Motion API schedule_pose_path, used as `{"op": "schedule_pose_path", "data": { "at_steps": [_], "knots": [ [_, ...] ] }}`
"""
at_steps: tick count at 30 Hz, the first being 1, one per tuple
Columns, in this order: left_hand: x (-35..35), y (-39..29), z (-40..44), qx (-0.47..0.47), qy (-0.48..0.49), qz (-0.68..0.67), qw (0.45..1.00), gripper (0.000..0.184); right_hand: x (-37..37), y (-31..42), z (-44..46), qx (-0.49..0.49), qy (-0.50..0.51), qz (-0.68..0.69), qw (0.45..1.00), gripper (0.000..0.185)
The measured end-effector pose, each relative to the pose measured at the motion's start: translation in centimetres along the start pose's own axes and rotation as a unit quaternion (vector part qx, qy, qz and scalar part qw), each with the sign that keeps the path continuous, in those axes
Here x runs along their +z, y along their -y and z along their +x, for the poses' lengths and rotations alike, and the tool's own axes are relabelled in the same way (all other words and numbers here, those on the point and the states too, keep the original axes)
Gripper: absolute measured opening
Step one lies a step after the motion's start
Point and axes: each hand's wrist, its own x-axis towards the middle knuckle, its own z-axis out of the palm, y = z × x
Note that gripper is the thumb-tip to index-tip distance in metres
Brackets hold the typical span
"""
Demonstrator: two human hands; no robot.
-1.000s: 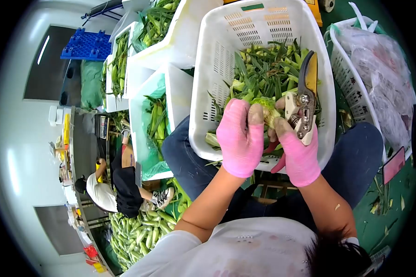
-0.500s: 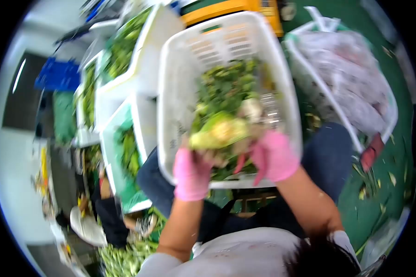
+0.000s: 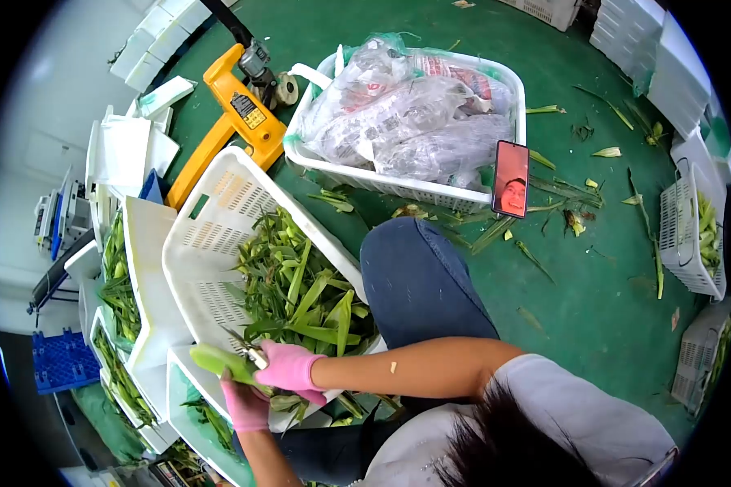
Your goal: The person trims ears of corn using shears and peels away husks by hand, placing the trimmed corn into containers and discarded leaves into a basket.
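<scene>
One head view. Left hand (image 3: 245, 406): pink-gloved, fingers curled around a green ear of corn (image 3: 216, 359), which points up and to the left from the grip. Right hand (image 3: 291, 367): pink-gloved, just beside and above the left, closed about pruning shears (image 3: 260, 357); most of the handle is hidden, and whether the blades stand apart cannot be told.

White crate (image 3: 196, 272): slotted plastic, beneath and above the hands in the view, holding a heap of green husks (image 3: 300, 284) directly above the right hand. Foam boxes (image 3: 156, 252): white, left of and above the hands, with further greens. Knee (image 3: 418, 280): in blue trousers, above and right of the right hand.

Farther above the hands: yellow pallet truck (image 3: 260, 134); second crate (image 3: 398, 185), white, filled with clear plastic bags (image 3: 430, 122); phone (image 3: 508, 166), screen lit, upright at that crate's near right corner. Floor (image 3: 593, 333): green, scattered with leaf scraps, well right of both hands.
</scene>
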Motion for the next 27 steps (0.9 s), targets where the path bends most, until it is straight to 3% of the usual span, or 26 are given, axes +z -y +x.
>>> {"op": "schedule_pose_path", "data": {
  "at_steps": [2,3,4,6,7,8,11,13,15,18,20,22,24,26,27],
  "knots": [
    [-5.6,1.0,3.2,0.007,-0.039,0.082,0.996,0.056,1.0,-2.6,1.8,-0.013,0.094,-0.014,0.995,0.047],
    [-5.4,1.5,3.1,0.087,-0.083,0.176,0.977,0.057,3.6,-5.3,3.6,-0.094,0.016,-0.040,0.995,0.045],
    [-3.3,1.2,2.1,0.125,-0.085,0.209,0.966,0.064,5.0,-6.5,4.9,-0.117,0.009,-0.041,0.992,0.045],
    [-4.7,2.5,1.9,0.224,-0.083,0.287,0.928,0.072,5.0,-6.8,6.3,-0.070,0.059,0.071,0.993,0.045],
    [-4.4,2.3,0.6,0.249,-0.088,0.285,0.921,0.078,3.8,-5.2,3.8,-0.104,0.059,0.171,0.978,0.044],
    [-4.9,1.9,-0.9,0.251,-0.067,0.211,0.942,0.070,3.1,-4.8,4.2,-0.108,0.054,0.180,0.976,0.043],
    [-8.4,0.9,-6.6,0.237,-0.181,0.005,0.954,0.044,1.4,-6.1,7.6,0.027,0.038,0.220,0.974,0.049],
    [-12.7,0.8,-12.0,0.230,-0.199,-0.179,0.936,0.045,0.1,-7.4,8.1,0.085,0.035,0.298,0.950,0.046],
    [-17.3,3.2,-18.0,0.258,-0.304,-0.213,0.892,0.042,0.3,-8.4,8.2,0.136,0.013,0.366,0.921,0.042],
    [-25.4,12.3,-27.4,0.189,-0.482,-0.144,0.843,0.026,2.1,-8.5,7.9,0.084,0.220,0.376,0.896,0.041],
    [-28.0,19.7,-32.6,0.126,-0.556,-0.182,0.801,0.034,3.3,-8.5,9.1,0.116,0.223,0.375,0.892,0.043],
    [-30.5,28.7,-37.1,0.045,-0.587,-0.249,0.769,0.041,5.3,-7.3,8.3,0.097,0.185,0.328,0.921,0.045],
    [-28.6,33.6,-38.5,0.008,-0.681,-0.283,0.676,0.047,4.9,-8.2,8.9,0.101,0.170,0.329,0.923,0.047],
    [-28.4,38.4,-39.3,-0.037,-0.745,-0.197,0.637,0.057,3.9,-8.9,9.6,0.090,0.231,0.250,0.936,0.050],
    [-29.3,40.4,-39.1,-0.029,-0.781,-0.147,0.607,0.062,3.7,-9.2,9.7,0.102,0.200,0.255,0.941,0.051]
  ]
}}
